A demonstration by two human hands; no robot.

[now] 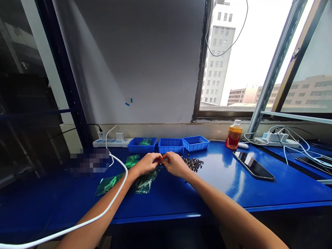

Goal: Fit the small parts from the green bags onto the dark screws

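Three blue bins (171, 148) line the back, but there's decent open tabletop (215, 173) between the screw pile (194, 164) and the smartphone (254, 166). My left hand (148, 164) and right hand (176, 165), fingers curled, meet at the tips between pile and green bags (143, 187); honestly can't tell if they're gripping anything.

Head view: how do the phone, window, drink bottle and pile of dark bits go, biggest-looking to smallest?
1. Window
2. Phone and drink bottle, too alike to rank
3. Pile of dark bits
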